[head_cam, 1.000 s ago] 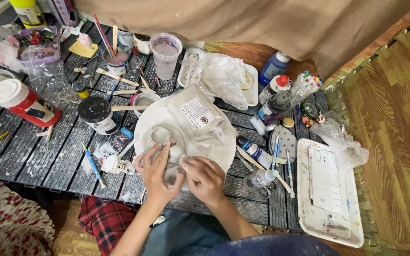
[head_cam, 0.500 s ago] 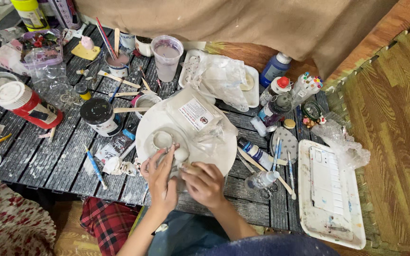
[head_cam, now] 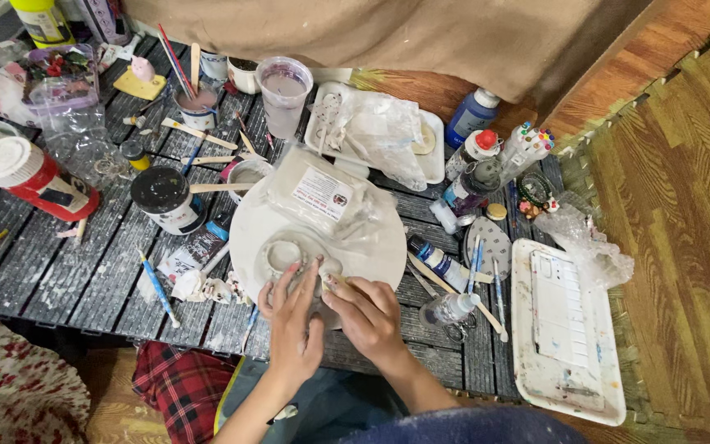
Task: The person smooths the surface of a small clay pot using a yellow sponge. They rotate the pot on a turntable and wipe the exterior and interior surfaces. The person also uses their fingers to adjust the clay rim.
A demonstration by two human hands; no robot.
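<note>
Fingers of your left hand [head_cam: 293,316] and right hand [head_cam: 369,316] pinch together on a small clay lump [head_cam: 328,275] at the near edge of the white round board [head_cam: 371,255], just beside a clay ring [head_cam: 283,253]. By my reading, the ring looks formed while the lump remains rough, and the bagged clay [head_cam: 322,193] sits behind.

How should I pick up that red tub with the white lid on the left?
Probably by its red body, just behind the white lid. The red tub lies tipped on its side on the dark slatted table, lid toward the far left, so come down from above and wrap your fingers around the round middle; it may roll if grabbed by an end.
</note>
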